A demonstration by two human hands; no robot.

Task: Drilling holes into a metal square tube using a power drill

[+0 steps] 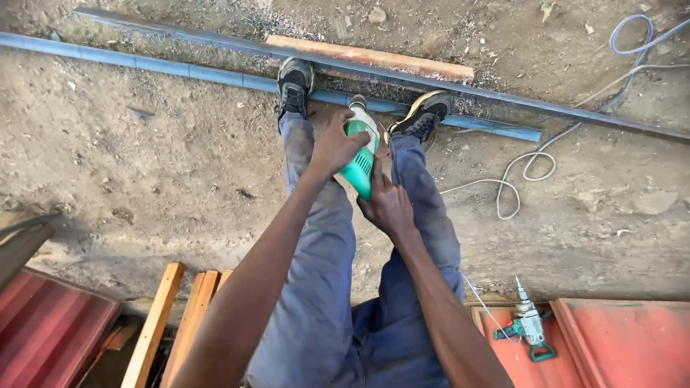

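- Left hand [336, 146] and right hand [387, 205] both wrapped tight around green angle grinder [361, 154].
- Grinder nose sits on blue steel tube [165, 66], between the shoes [295, 85].
- Tube looks unsevered; judged cut barely begun.

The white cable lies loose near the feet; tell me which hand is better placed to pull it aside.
Right, probably. The right hand grips the rear of the green power tool, on the side where the white cable loops over the ground. The left hand clamps the tool's front, farther away.
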